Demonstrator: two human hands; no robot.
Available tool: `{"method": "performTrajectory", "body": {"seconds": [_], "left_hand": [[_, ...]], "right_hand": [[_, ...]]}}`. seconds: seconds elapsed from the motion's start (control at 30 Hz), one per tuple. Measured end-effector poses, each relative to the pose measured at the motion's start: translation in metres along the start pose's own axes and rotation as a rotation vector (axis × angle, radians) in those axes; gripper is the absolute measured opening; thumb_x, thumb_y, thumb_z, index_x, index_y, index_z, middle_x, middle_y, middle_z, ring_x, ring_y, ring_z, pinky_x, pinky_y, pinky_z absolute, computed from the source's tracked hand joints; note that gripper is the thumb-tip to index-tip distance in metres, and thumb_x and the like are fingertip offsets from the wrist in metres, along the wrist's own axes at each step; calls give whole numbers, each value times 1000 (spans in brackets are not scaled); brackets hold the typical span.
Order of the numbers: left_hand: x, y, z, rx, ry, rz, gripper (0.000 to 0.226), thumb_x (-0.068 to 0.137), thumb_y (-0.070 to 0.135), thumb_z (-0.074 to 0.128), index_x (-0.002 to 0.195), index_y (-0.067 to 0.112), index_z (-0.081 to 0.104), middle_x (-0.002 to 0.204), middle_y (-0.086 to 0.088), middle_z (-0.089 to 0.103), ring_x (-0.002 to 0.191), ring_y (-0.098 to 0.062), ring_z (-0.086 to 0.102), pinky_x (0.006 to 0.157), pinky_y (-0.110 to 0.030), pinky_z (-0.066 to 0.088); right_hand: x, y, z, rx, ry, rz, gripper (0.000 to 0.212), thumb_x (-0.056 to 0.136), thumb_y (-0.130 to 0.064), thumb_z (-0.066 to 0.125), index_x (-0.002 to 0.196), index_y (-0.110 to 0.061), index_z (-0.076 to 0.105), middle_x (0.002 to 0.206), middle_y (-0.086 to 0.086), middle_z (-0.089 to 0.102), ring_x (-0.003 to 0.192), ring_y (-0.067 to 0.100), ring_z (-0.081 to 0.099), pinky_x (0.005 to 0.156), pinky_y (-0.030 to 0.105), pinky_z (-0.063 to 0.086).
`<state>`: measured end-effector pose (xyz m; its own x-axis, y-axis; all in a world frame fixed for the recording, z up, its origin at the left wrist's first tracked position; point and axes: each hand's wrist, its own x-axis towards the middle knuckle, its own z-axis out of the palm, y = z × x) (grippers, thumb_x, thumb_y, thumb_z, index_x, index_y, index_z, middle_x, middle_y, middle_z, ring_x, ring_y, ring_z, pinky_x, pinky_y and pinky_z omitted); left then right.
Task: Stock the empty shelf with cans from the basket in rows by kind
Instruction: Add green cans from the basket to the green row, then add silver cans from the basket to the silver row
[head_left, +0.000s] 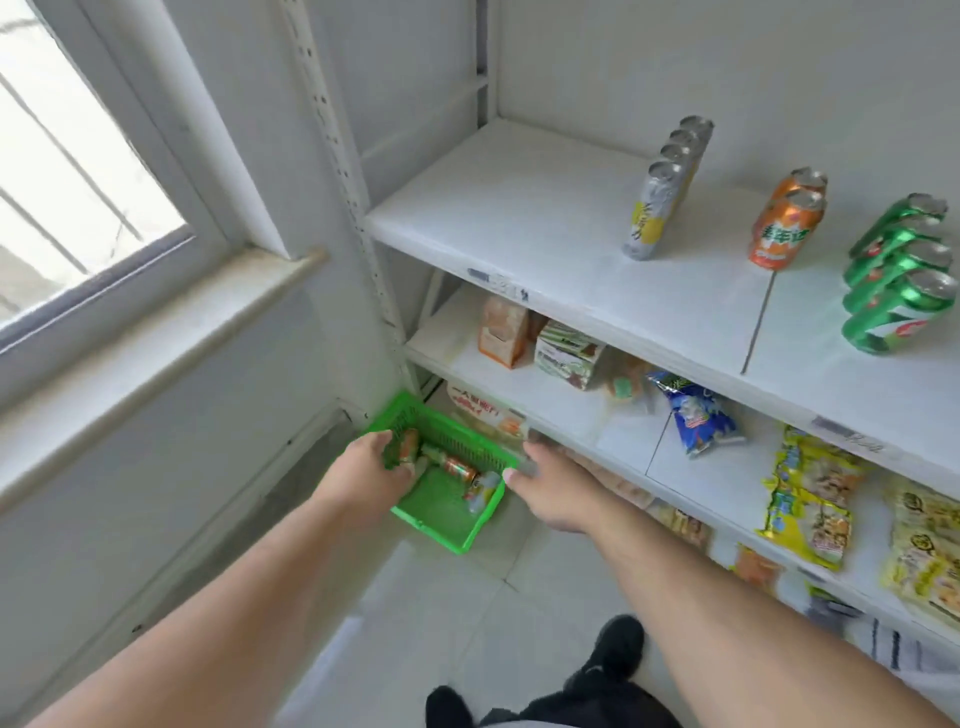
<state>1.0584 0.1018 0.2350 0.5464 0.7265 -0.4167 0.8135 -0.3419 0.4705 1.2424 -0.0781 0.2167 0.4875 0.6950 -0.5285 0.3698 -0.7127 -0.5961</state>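
left hand (371, 465) grips can (407, 447) in basket (441, 512)

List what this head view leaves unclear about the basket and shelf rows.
- Left hand: covers the can it grips; kind unreadable.
- Basket: loose cans blurred, count uncertain.
- Green can row: right frame edge may cut off more.
- Silver can row: rear cans hide behind the front one.

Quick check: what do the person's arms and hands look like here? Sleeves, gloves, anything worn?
Both forearms are bare as far as the frame shows, with no sleeves in view. The left hand and right hand wear no gloves, and no rings, watch or wristband are visible. No markings or cables show.
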Motion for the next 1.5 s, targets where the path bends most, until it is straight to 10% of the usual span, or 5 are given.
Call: {"method": "performTrajectory", "body": {"seconds": [0.83, 1.13, 1.27, 1.4, 1.5], "left_hand": [[153, -62, -4, 99, -226, -205, 67, 91, 41, 64, 152, 22, 41, 150, -3, 50, 133, -23, 52, 105, -31, 46], [215, -75, 19, 64, -346, -248, 67, 96, 35, 60, 155, 19, 33, 155, -5, 44, 139, -24, 46, 107, -29, 40], [259, -90, 28, 16, -384, -274, 68, 97, 33, 59, 157, 18, 31, 138, -3, 57, 98, -19, 62, 86, -24, 43], [311, -120, 44, 21, -388, -260, 66, 93, 38, 62, 152, 17, 40, 146, -8, 53, 121, -27, 59, 89, -29, 46], [349, -146, 57, 27, -380, -271, 62, 89, 38, 63, 146, 21, 47, 135, -9, 62, 112, -28, 64, 81, -28, 48]], "right_hand": [[182, 5, 78, 144, -225, 334, 84, 98, -53, 56, 163, -12, 24, 169, 8, 29, 154, 28, 33, 124, 40, 31], [237, 33, 102, 155, -181, 448, 78, 87, -62, 54, 147, -12, 49, 140, 0, 58, 127, 21, 56, 101, 33, 44], [256, 29, 111, 183, -125, 516, 70, 99, -48, 58, 153, -7, 42, 157, 11, 47, 143, 28, 47, 112, 34, 39], [291, 38, 143, 207, -73, 566, 43, 90, -58, 56, 109, -21, 46, 101, -3, 52, 100, 18, 48, 75, 31, 38], [320, 42, 170, 255, -38, 597, 60, 82, -63, 57, 120, -16, 58, 106, 6, 62, 93, 20, 54, 71, 30, 40]]}}
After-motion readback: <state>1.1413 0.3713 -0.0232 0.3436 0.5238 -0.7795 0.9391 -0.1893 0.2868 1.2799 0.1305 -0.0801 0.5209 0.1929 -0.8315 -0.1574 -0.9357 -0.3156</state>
